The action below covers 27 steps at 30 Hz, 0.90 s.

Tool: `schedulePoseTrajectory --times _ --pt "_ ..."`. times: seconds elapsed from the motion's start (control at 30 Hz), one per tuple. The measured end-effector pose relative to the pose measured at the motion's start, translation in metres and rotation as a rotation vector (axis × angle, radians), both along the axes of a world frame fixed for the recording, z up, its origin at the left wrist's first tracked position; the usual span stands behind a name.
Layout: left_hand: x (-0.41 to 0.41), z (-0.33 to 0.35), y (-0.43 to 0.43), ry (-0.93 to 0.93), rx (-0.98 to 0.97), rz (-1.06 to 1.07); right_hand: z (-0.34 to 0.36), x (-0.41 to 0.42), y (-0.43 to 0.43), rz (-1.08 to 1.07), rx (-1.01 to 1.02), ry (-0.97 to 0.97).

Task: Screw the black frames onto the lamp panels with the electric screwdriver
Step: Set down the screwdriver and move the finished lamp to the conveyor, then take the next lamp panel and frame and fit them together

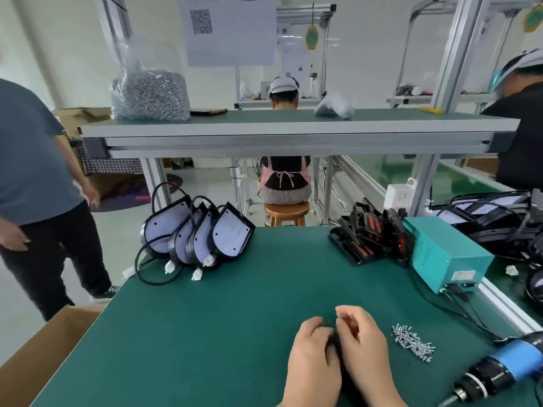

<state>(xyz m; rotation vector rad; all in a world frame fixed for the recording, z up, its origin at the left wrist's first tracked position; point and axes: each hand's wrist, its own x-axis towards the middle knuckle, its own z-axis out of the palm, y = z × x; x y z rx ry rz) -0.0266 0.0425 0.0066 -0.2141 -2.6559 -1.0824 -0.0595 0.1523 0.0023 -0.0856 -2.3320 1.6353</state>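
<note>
- Where my two hands meet, low on the dark green mat [235,318] of the workbench, the left hand [311,356] and right hand [364,348] sit knuckle to knuckle with the fingers curled in. Something dark shows between them, but it is too blurred for me to tell what it is, or whether either hand has hold of it.
- Just right of my right hand lies a loose scatter of small silvery screws [412,342].
- Past them, at the near right corner, the electric screwdriver [496,374] lies on its side, with a blue body, a black ribbed collar and a metal tip.
- Four lamp panels [202,236] stand on edge at the far left of the mat, leaning together; they have pale flat faces and rounded black rims, with looped black cables ending in white plugs.
- A heap of black frames [370,239] lies at the far right, touching a boxy teal power supply [446,254] with vent slots.
- Above, a grey-edged shelf [293,124] carries a clear bag of screws [150,92].
- An open cardboard box [38,356] stands left of the bench.
- Beyond, a person sits on a round wooden stool [286,211].
</note>
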Motion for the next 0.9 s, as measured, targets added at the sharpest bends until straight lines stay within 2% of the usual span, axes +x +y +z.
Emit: schedulePoseTrajectory --times 0.1,0.23,0.37,0.53,0.7,0.9 --pt "-0.025 0.025 -0.033 0.079 0.065 0.107 -0.004 -0.003 -0.001 -0.013 0.005 0.013" --pt "-0.098 0.080 -0.098 0.131 -0.082 0.322 -0.009 -0.004 -0.006 -0.027 -0.042 0.001" --pt "-0.160 0.120 -0.148 0.005 -0.308 0.532 -0.008 -0.005 -0.010 -0.060 -0.024 0.042" --pt "-0.203 0.124 -0.172 -0.221 -0.512 0.603 -0.010 -0.010 -0.010 -0.086 0.020 0.130" --pt "-0.223 0.110 -0.181 -0.324 -0.504 0.611 -0.015 -0.014 -0.007 -0.055 0.045 0.128" --pt "-0.236 0.101 -0.192 -0.347 -0.262 0.631 -0.016 -0.016 -0.001 0.001 0.117 0.104"
